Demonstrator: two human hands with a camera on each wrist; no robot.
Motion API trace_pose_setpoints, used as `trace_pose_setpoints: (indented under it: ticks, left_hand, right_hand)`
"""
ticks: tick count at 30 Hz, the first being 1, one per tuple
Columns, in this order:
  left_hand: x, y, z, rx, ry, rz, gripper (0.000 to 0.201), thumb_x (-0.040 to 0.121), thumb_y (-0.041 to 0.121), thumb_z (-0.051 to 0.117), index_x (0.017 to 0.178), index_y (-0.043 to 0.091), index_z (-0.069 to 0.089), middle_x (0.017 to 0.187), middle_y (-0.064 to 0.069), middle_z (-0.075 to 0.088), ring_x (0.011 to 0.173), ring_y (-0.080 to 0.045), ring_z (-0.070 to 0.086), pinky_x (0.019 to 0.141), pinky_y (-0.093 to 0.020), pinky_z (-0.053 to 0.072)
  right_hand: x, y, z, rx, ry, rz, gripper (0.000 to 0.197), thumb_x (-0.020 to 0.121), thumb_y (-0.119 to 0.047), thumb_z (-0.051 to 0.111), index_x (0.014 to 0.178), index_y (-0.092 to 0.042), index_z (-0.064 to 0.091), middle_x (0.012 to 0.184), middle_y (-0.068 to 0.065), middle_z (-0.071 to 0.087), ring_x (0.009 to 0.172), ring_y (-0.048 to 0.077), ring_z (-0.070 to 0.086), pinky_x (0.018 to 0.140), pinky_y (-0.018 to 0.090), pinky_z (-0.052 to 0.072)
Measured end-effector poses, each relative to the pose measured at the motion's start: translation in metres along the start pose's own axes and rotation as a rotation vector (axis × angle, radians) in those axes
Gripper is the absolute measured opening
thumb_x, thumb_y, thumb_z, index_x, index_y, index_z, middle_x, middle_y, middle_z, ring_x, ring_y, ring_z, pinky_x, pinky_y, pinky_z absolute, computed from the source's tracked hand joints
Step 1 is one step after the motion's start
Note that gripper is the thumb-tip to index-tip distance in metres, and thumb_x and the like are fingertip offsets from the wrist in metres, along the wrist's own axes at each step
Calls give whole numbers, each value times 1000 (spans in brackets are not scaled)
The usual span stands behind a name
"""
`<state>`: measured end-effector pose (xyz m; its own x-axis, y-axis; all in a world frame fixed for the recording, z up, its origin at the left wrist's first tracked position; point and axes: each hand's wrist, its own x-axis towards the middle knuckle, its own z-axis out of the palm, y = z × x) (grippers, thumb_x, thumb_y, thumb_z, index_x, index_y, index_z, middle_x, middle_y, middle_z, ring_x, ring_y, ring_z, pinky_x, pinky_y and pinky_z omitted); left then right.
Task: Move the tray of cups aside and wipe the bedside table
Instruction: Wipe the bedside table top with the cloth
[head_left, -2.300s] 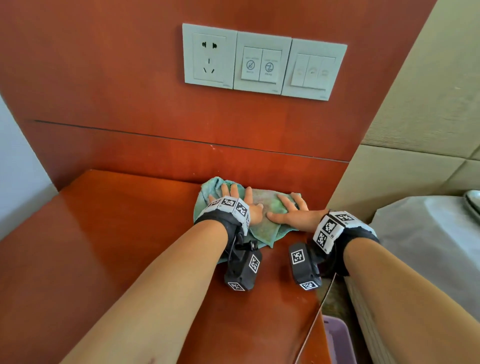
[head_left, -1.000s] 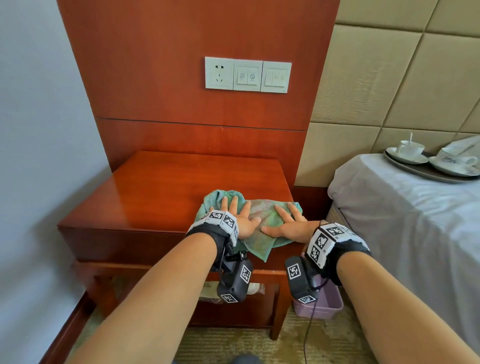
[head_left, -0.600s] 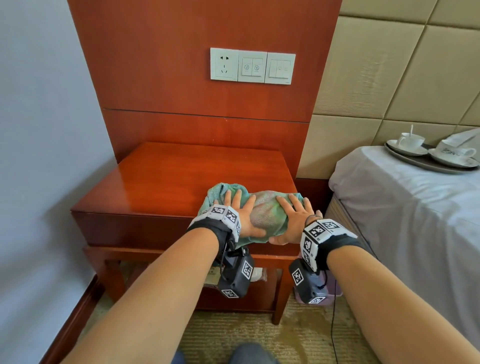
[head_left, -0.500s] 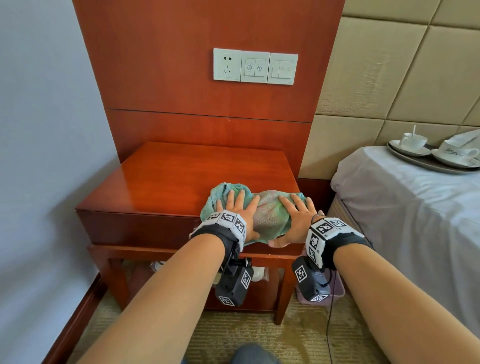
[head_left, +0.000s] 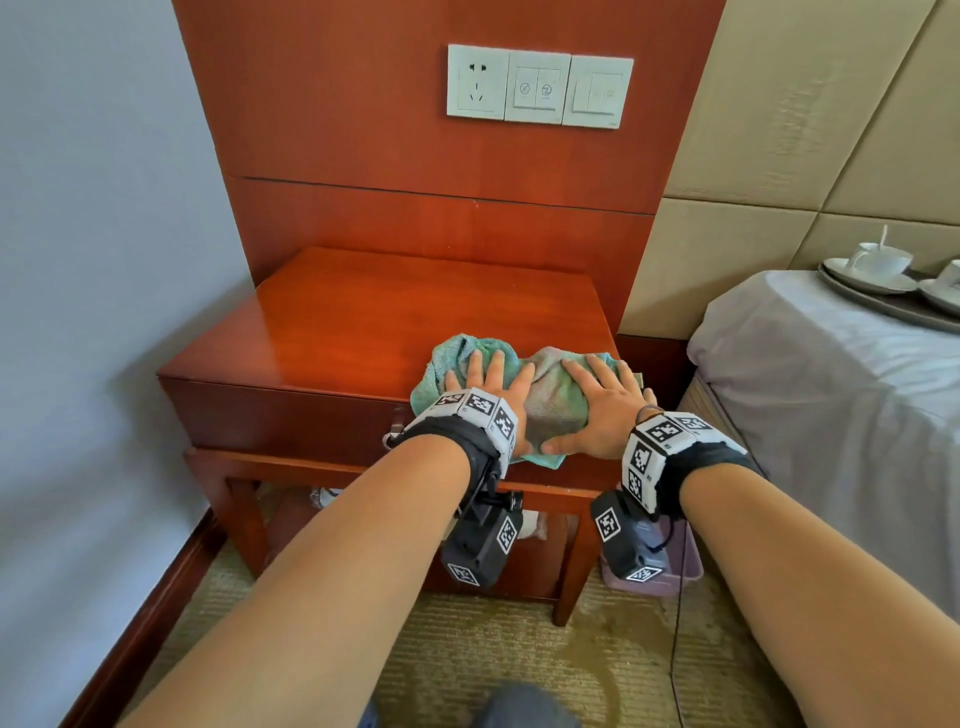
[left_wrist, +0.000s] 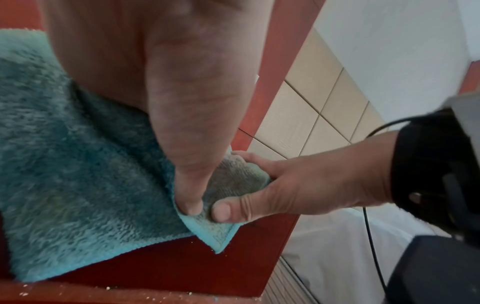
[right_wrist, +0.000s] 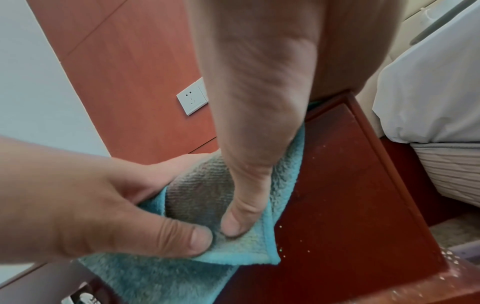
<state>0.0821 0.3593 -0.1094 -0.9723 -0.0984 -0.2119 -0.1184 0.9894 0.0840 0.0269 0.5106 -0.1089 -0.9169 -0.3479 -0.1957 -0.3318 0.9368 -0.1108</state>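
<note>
A teal cloth (head_left: 550, 400) lies bunched at the front right edge of the red wooden bedside table (head_left: 389, 322), one corner hanging over the drawer front. My left hand (head_left: 488, 389) and right hand (head_left: 597, 405) sit side by side on it, fingers spread over the top. In the left wrist view the cloth (left_wrist: 78, 174) is pinched by the thumbs of my left hand (left_wrist: 187, 185) and right hand (left_wrist: 298, 185) against the front edge. The right wrist view shows the same grip on the cloth (right_wrist: 202, 195). The tray (head_left: 893, 306) of white cups (head_left: 878, 260) rests on the bed.
The bed (head_left: 831, 389) stands close on the right, a grey wall on the left. A socket panel (head_left: 537, 85) hangs on the wood backboard. A purple bin (head_left: 685, 566) sits on the carpet by the table's right leg. Pale crumbs dot the table's front (right_wrist: 306, 251).
Both hands have dragged the cloth from the back of the table top to its front right edge. The cloth went from flat to bunched, and the thumbs now hook over the edge.
</note>
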Motion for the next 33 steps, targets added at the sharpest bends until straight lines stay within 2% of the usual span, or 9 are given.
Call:
trace_pose_setpoints:
  ticks: [7, 11, 16, 20, 26, 33]
  left_hand:
    - [-5, 13, 2, -19, 36, -22, 111, 77, 60, 65, 154, 31, -9, 162, -7, -18, 148, -33, -19, 118, -60, -4]
    - [-7, 21, 5, -34, 68, -32, 106, 81, 55, 63, 154, 29, -9, 162, -6, -17, 149, -33, -18, 118, -58, -4]
    - [-6, 19, 10, -81, 113, -11, 105, 79, 60, 62, 154, 31, -6, 163, -5, -14, 149, -31, -18, 118, -55, -7]
    - [-5, 11, 13, -87, 131, 31, 102, 80, 53, 64, 155, 32, -2, 163, -5, -12, 149, -30, -17, 118, -53, -6]
    - [-7, -21, 9, -53, 132, 46, 98, 83, 46, 65, 154, 33, 0, 163, -3, -11, 150, -28, -15, 119, -52, -3]
    - [-15, -98, 0, -45, 78, -28, 100, 83, 53, 62, 154, 35, -7, 163, 0, -16, 150, -25, -17, 121, -49, -3]
  right_hand:
    - [0, 3, 0, -83, 9, -66, 125, 64, -64, 75, 153, -35, -8, 162, -5, -13, 150, 27, -13, 120, 56, 2]
    - [-1, 0, -4, -146, -17, -89, 123, 70, -55, 76, 154, -28, -10, 162, -2, -14, 150, 28, -13, 121, 51, 2]
    - [-2, -7, -3, -188, -7, -136, 117, 77, -37, 74, 154, -17, -12, 162, 4, -15, 150, 28, -10, 122, 46, 3]
    - [-2, -6, -1, -195, 9, -161, 118, 77, -42, 74, 154, -15, -10, 162, 4, -14, 150, 28, -10, 122, 45, 3]
    - [0, -33, 5, -184, 35, -193, 118, 77, -47, 73, 154, -16, -10, 163, 1, -14, 150, 27, -11, 122, 47, 3]
    - [14, -106, 7, -176, -6, -278, 113, 80, -47, 69, 154, -17, -11, 162, 1, -16, 150, 26, -14, 122, 47, 1]
